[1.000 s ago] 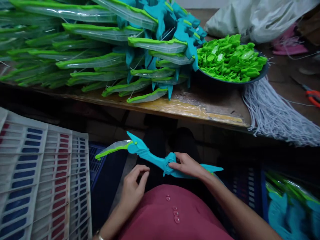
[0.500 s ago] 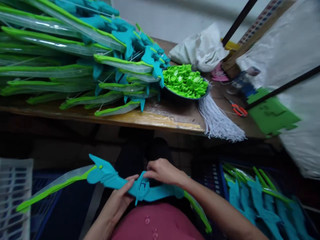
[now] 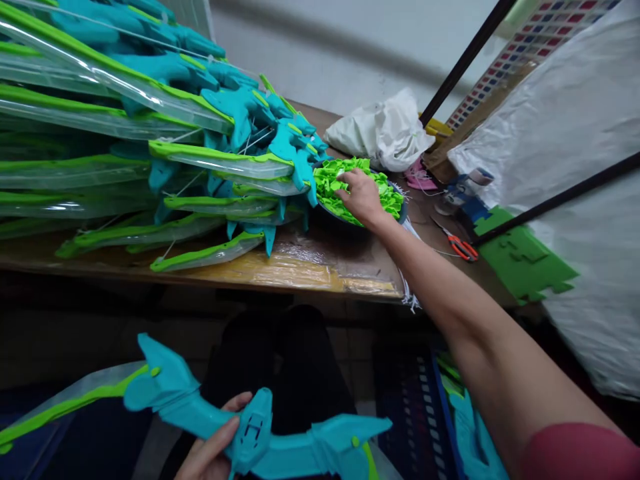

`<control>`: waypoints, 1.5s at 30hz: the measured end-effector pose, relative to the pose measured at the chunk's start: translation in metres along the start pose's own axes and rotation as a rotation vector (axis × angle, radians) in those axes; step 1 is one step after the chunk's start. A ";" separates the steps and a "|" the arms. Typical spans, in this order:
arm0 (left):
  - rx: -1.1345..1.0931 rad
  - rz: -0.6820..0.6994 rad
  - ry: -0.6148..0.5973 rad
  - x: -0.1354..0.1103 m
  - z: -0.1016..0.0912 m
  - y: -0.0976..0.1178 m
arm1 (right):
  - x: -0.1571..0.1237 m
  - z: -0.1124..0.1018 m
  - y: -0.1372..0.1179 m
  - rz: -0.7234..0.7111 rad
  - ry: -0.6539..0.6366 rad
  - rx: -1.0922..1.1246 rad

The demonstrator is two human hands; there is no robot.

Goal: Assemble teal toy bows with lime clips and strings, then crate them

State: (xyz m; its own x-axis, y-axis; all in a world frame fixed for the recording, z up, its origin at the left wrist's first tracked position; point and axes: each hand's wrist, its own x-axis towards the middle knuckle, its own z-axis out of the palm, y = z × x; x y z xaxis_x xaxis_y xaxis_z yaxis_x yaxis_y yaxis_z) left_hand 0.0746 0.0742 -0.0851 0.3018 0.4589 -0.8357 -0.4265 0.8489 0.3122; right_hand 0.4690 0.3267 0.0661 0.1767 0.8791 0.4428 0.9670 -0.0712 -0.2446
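A turquoise toy bow (image 3: 295,453) with green and clear limbs lies across my lap, its slotted middle facing up. My left hand (image 3: 215,443) is closed around the bow just left of that middle part. At the table, my right hand (image 3: 361,195) reaches over a dark bowl (image 3: 345,225) heaped with small bright green plastic pieces (image 3: 327,179). Its fingers are apart and bent down at the top of the heap. No piece shows clearly in them.
Many similar bows (image 3: 200,160) are stacked on the table's left side. A white bag (image 3: 383,130), orange-handled scissors (image 3: 461,248) and a green foam piece (image 3: 523,257) lie to the right. White strings hang over the edge. A blue crate (image 3: 440,407) with more bows stands low right.
My right hand has left the middle of the bow and gone forward to the bowl of green pieces. My left hand still holds the bow, now lower in view.
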 end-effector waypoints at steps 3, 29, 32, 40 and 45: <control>0.016 -0.007 0.011 0.003 0.000 0.001 | 0.017 0.018 0.002 -0.008 -0.075 -0.086; 0.226 0.348 -0.217 -0.045 -0.004 -0.001 | -0.287 -0.046 -0.158 -0.244 -0.783 0.855; 0.266 0.354 -0.234 -0.049 -0.003 -0.003 | -0.292 -0.048 -0.159 -0.327 -0.764 0.830; 0.300 0.379 -0.263 -0.059 -0.001 -0.011 | -0.303 -0.052 -0.165 -0.317 -0.720 0.774; 0.295 0.405 -0.254 -0.063 -0.001 -0.010 | -0.309 -0.054 -0.168 -0.279 -0.623 0.778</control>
State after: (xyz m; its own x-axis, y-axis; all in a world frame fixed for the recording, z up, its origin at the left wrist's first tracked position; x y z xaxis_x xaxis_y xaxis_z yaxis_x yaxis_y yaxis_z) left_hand 0.0589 0.0369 -0.0359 0.3750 0.7811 -0.4992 -0.3051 0.6125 0.7292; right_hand 0.2618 0.0420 0.0168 -0.3762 0.9213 0.0987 0.5336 0.3025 -0.7898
